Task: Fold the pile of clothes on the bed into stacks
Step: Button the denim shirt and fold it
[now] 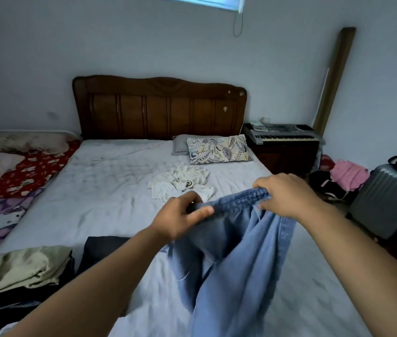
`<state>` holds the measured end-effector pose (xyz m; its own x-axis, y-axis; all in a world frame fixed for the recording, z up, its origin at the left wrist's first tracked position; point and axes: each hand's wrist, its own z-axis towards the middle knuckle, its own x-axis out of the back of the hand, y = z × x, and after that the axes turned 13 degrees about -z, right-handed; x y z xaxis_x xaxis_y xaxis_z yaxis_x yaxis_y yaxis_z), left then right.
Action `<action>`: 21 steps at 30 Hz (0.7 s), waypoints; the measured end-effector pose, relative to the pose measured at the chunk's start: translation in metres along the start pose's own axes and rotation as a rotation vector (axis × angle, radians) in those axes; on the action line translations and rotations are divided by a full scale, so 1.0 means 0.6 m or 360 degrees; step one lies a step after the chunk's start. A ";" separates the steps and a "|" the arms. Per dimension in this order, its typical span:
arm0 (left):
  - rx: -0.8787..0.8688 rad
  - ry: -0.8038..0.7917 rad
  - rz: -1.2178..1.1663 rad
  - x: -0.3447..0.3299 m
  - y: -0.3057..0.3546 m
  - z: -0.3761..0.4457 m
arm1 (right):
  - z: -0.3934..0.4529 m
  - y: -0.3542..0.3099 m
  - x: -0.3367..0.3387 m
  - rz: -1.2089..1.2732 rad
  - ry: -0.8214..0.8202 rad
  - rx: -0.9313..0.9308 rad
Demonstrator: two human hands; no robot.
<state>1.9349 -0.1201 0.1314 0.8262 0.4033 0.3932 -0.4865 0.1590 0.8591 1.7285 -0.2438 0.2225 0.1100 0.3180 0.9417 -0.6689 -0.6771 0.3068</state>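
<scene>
A: Where's the garment?

B: The light-blue denim jeans (236,251) hang over the pale-sheeted bed (100,190), left hand (180,220) and right hand (287,195) each in a clenched grip on the waistband.

A: Risk?

B: Dangling legs could twist, or drag the crumpled white cloth (183,183) just beyond the jeans.

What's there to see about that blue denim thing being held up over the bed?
The blue denim garment looks like faded, light-wash jeans, soft and creased, with stitched seams and a loose thread near the top. Its upper edge is bunched between the left hand and the right hand, each gripping one end. The rest hangs down toward the camera in loose folds, in front of the pale sheet of the bed. Whether its lower end touches the sheet cannot be told.
</scene>
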 end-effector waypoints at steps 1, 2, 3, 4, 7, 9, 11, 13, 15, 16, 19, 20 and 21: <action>0.0021 -0.0131 0.0168 0.008 0.003 -0.002 | -0.001 -0.008 0.000 -0.0116 0.0063 0.0019; 0.0030 -0.0232 0.0379 0.013 0.003 -0.004 | -0.001 -0.015 -0.002 -0.0182 0.0098 0.0021; 0.0026 -0.0267 0.0589 0.019 -0.001 -0.008 | -0.001 -0.020 -0.004 -0.0210 0.0104 0.0012; 0.0015 -0.0242 0.0746 0.023 -0.008 -0.011 | -0.001 -0.024 -0.010 -0.0220 0.0088 0.0005; 0.0049 -0.0015 0.0943 0.033 -0.031 -0.026 | 0.005 -0.033 -0.030 -0.0295 0.0065 0.0049; 0.0160 0.0167 0.0897 0.037 -0.049 -0.036 | 0.010 -0.038 -0.034 -0.0278 0.0074 0.0051; 0.0210 0.0359 0.0737 0.039 -0.064 -0.044 | 0.014 -0.041 -0.034 -0.0082 0.0135 0.0042; 0.0181 0.0496 0.0613 0.036 -0.073 -0.048 | 0.019 -0.041 -0.037 0.0207 0.0225 0.0076; 0.0178 0.0541 0.0539 0.029 -0.076 -0.047 | 0.022 -0.041 -0.042 0.0532 0.0282 0.0113; 0.0218 0.0521 0.0485 0.026 -0.075 -0.048 | 0.021 -0.043 -0.041 0.0674 0.0301 0.0088; 0.0311 0.0388 0.0054 0.021 -0.072 -0.052 | 0.020 -0.043 -0.045 0.0851 0.0368 0.0045; 0.0330 0.0309 -0.0081 0.023 -0.068 -0.054 | 0.020 -0.040 -0.050 0.0858 0.0376 0.0060; 0.0330 0.0215 -0.0185 0.025 -0.065 -0.056 | 0.021 -0.034 -0.058 0.0857 0.0386 0.0072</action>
<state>1.9566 -0.0902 0.0929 0.8210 0.5119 0.2529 -0.3106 0.0287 0.9501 1.7479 -0.2495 0.1854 -0.4109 0.0607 0.9097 -0.5514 -0.8111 -0.1949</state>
